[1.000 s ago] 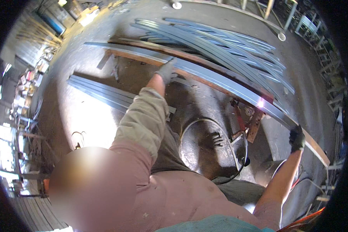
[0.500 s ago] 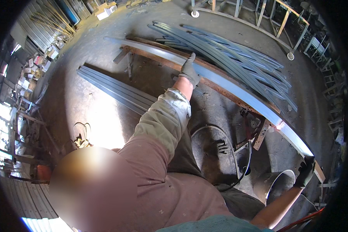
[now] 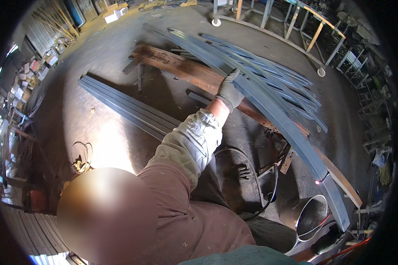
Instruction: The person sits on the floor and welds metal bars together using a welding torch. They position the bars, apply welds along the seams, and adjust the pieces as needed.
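Head view: long grey-blue metal bar [image 3: 281,121] gripped by the grey-gloved left hand [image 3: 230,92]

The bar slants over a broad, rust-brown steel beam [image 3: 177,62] raised on supports, its far end reaching out toward the loose pile of thin blue-grey metal bars [image 3: 261,66] on the floor and its near end coming down at the lower right. The left hand's fingers are closed around the bar's edge partway along. The dark-gloved right hand [image 3: 328,242] is in shadow just beside the near end; whether its fingers grip, touch or stay clear of the metal cannot be told.

Judged from how things lie, the handling is partway: the bar is in hand, out of line with the beam, and not laid down among the others. Near its close end a dark line crosses it beside a small reddish glow [image 3: 318,182]; whether that line is a cut or a joint is unclear. The loose pile and a neat row of grey metal bars [image 3: 124,104] lie with no hand on them, so how much is left stays unsettled.

Of the containers, a grey round metal bucket [image 3: 291,213] shows a dark mouth near the right hand, its contents unreadable. A white-and-brown cardboard carton [image 3: 116,15] sits far off, its inside not visible.
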`<control>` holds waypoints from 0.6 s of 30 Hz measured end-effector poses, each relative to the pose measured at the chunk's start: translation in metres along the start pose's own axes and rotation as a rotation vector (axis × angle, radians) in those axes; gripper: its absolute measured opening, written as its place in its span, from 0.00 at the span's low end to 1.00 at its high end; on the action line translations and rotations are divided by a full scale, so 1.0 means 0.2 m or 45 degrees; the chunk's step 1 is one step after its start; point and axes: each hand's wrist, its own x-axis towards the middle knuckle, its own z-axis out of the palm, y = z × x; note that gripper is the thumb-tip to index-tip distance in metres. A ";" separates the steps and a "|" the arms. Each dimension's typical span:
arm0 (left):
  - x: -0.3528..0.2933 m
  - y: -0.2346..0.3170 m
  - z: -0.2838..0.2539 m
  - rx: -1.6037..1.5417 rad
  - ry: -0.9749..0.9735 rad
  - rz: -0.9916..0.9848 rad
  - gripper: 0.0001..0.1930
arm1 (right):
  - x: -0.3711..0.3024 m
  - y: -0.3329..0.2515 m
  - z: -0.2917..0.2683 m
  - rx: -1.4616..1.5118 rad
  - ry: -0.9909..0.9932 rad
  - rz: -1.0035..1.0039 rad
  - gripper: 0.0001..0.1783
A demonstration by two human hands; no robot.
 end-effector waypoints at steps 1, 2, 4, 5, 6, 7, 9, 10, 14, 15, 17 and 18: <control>0.01 -0.02 0.00 -0.001 -0.009 -0.032 0.15 | -0.01 -0.01 -0.04 0.000 0.012 -0.009 0.23; 0.02 -0.05 0.00 -0.001 -0.019 -0.063 0.13 | -0.02 -0.02 -0.09 0.007 0.026 -0.015 0.23; 0.00 -0.16 0.03 -0.001 -0.022 -0.116 0.14 | -0.02 -0.06 -0.19 0.011 0.060 -0.037 0.24; 0.00 -0.21 0.04 -0.001 -0.024 -0.143 0.14 | -0.01 -0.08 -0.25 0.012 0.073 -0.046 0.24; 0.03 -0.25 0.02 -0.006 -0.042 -0.139 0.15 | 0.01 -0.08 -0.28 0.026 0.079 -0.049 0.24; 0.05 -0.29 0.01 -0.003 0.012 -0.162 0.15 | 0.03 -0.09 -0.31 0.029 0.080 -0.059 0.24; 0.11 -0.36 -0.02 0.007 0.120 -0.206 0.16 | 0.09 -0.11 -0.40 0.047 0.086 -0.075 0.25; 0.13 -0.39 -0.03 0.051 0.144 -0.213 0.17 | 0.11 -0.10 -0.43 0.063 0.084 -0.078 0.25; 0.18 -0.48 -0.03 0.260 0.358 -0.297 0.23 | 0.22 -0.12 -0.63 0.134 0.081 -0.107 0.26; 0.16 -0.51 -0.03 0.221 0.304 -0.270 0.24 | 0.24 -0.12 -0.70 0.165 0.074 -0.111 0.26; 0.11 -0.59 0.01 0.110 0.185 -0.240 0.26 | 0.33 -0.22 -0.90 0.220 0.039 -0.167 0.27; 0.09 -0.63 0.05 0.139 0.170 -0.256 0.27 | 0.33 -0.26 -1.00 0.196 0.028 -0.201 0.27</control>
